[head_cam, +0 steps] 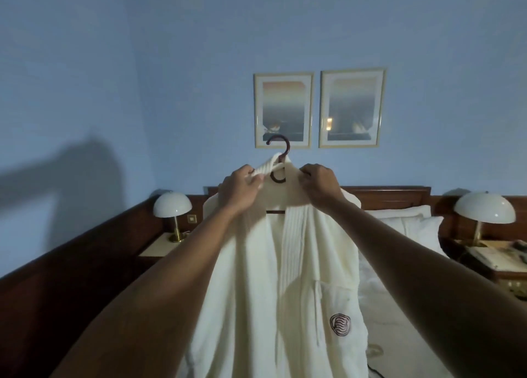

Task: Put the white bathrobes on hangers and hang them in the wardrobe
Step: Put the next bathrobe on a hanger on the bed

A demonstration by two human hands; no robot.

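The left grip [241, 184], at centre frame, is clenched on a white ribbed belt or collar band [268, 167], which is seen looped up beside the neck of the hanger. The right grip [317, 181], just right of centre, is pinched on the collar of the white bathrobe [285, 278] at its upper edge. Both arms are extended upward from the lower corners of the frame.

The bathrobe is held up between the two grips and hangs down below them, filling the lower centre of the frame. It is already draped over a dark wooden hanger [279, 149]; the hook rises just above and between the grips, and a short piece of the hanger bar is visible in the neck opening beneath them. A dark circular emblem [340, 324] is noted on the chest pocket, lower right of centre.

Behind the robe a bed [405, 229] with white pillows is seen against a dark wood headboard. Two domed bedside lamps stand at either side, one at mid left [172, 206] and one at the right edge [484, 209]. Two framed pictures [319, 109] are hung on the blue wall above the hook. The wardrobe is not in view.
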